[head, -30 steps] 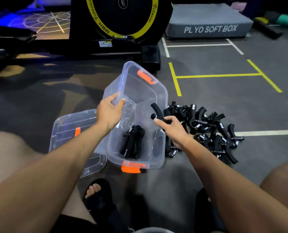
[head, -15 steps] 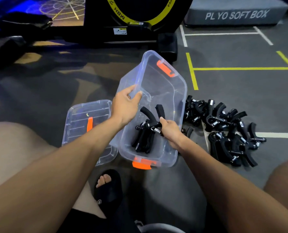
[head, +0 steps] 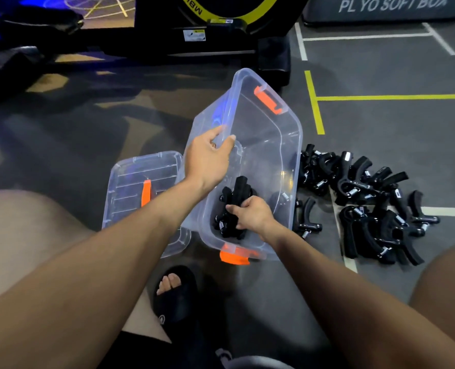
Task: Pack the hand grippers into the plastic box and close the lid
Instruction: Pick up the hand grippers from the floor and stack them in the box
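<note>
Nearest the camera, a bare foot in a black sandal (head: 173,296) rests on the grey floor (head: 274,302) between the person's knees. Just beyond it the clear plastic box (head: 271,145) stands tipped up on its near end, its open mouth facing the person and its near orange latch (head: 234,257) touching the floor.

The right hand (head: 253,215) is inside the box near the bottom, its fingers (head: 234,209) curled round a bundle of black hand grippers (head: 233,206) packed there. The left hand (head: 207,158) grips the box's left rim, thumb inside and fingers wrapped over the edge, holding it tilted.

Left of the box and touching its side, the clear lid (head: 141,182) lies flat on the floor with an orange strip on it. Just right of the box, the loose pile of grippers (head: 367,198) spreads over the floor across a white line; the nearest one lies against the box wall. Bare floor is open between the pile and the right knee, and beyond the pile up to the yellow lines.

Farther off stand a black machine base (head: 215,46) and a grey foam block (head: 386,9).

Half a second ago the right hand held one gripper higher, at mid-box; it has since dropped lower onto the bundle, and the box tilts more steeply.
</note>
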